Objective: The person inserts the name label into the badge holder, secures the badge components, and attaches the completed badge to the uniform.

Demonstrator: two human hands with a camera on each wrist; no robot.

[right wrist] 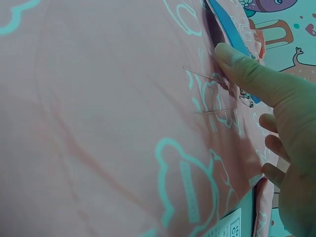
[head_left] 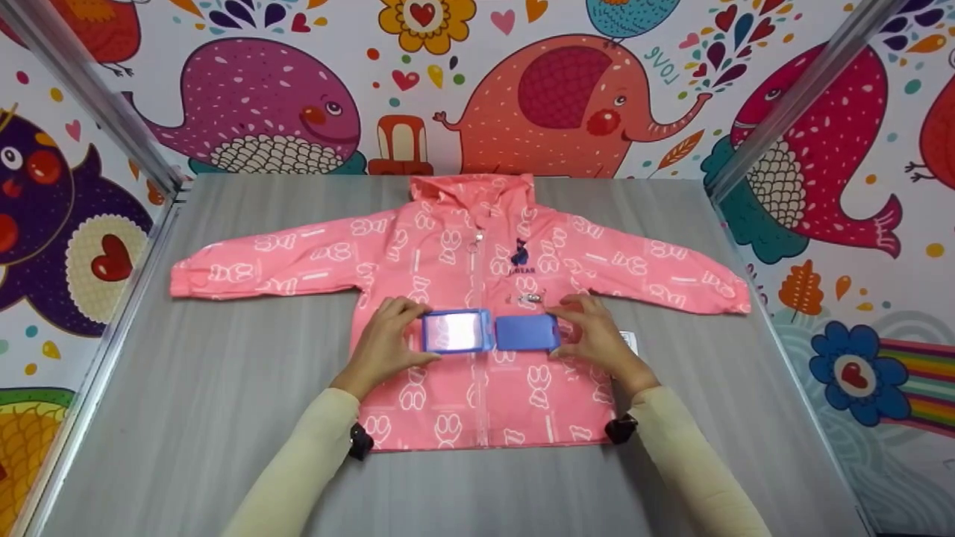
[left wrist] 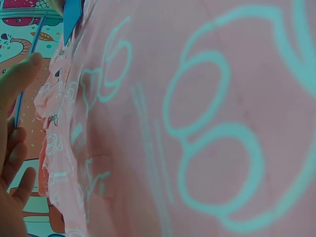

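Observation:
A pink child's hooded jacket (head_left: 440, 380) with white bunny prints lies spread face up. Over its middle, my left hand (head_left: 382, 341) grips a blue-framed card holder (head_left: 453, 332) with a clear, shiny window, thumb at the lower edge and fingers at the upper. My right hand (head_left: 599, 339) pinches a solid blue card holder piece (head_left: 525, 333) by its right end. The two pieces sit side by side with a narrow gap between them. A small metal clip (head_left: 530, 297) shows just above the solid piece. In the right wrist view, the thumb (right wrist: 237, 58) lies against the blue piece's edge.
The jacket rests on a grey wood-grain table (head_left: 246, 373), sleeves stretched to both sides. A white label (head_left: 629, 341) peeks out by its right side. Metal posts (head_left: 97, 97) and cartoon-printed walls stand at the back and sides. Black wrist cameras (head_left: 361, 441) are worn on both wrists.

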